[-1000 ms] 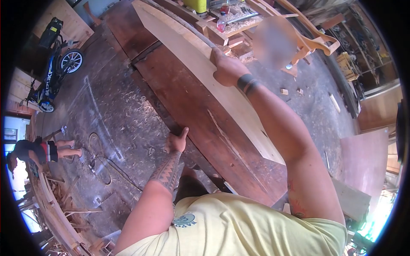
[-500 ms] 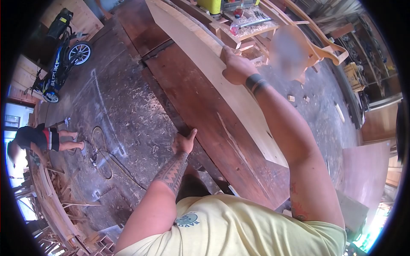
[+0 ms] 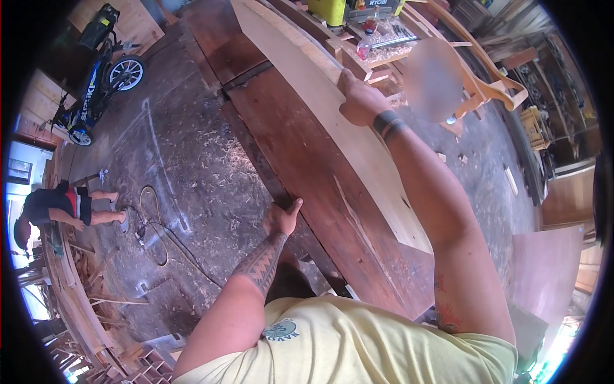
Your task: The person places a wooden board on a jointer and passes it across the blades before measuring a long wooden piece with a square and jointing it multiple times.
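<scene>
A long reddish-brown board runs diagonally across the middle, with a pale curved wooden piece along its far side. My left hand grips the near edge of the brown board, thumb on top and fingers partly hidden beneath it. At the outer edge of the pale piece, my right hand is closed over the rim, its index finger stretched along it and the other fingers curled. Both pieces lie lengthwise in front of my body.
A person bends at the far left beside curved timbers. A motorcycle stands upper left. A cable and shavings lie on the floor. Upper right are a bench with bottles, a blurred area and a wooden frame.
The view has shifted slightly, so the surroundings appear a little to the right. Both hands keep their places on the wood. The person at the left has lowered an arm.
</scene>
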{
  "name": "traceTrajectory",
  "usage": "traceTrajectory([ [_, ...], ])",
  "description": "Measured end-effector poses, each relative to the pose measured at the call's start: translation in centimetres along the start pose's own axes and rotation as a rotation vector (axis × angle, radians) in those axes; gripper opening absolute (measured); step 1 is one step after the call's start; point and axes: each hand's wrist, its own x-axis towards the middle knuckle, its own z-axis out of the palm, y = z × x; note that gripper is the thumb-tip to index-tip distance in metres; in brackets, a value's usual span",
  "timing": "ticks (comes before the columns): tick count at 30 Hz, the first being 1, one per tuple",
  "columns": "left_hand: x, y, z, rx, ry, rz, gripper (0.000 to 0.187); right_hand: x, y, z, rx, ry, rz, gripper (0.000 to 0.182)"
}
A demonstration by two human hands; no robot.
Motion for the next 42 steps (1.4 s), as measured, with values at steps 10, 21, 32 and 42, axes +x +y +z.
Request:
traceTrajectory([
  [10,0.6,-0.9,1.1,-0.003,0.009,0.0,0.101,1.1,-1.2,-1.1,0.0,-0.04,0.009,0.09],
  [21,5.5,-5.5,2.8,-0.419,-0.283,0.106,0.103,2.4,-1.9,-1.2,0.032,-0.037,0.028,0.092],
  [32,30.2,-1.0,-3.6,-1.369,-0.102,-0.292,0.094,3.2,-2.9,-1.7,0.028,-0.034,0.06,0.094],
  [42,31.7,4.0,-7.1,-0.726,0.142,-0.486,0.105,4.6,-4.1,-3.0,0.048,-0.106,0.093,0.098],
])
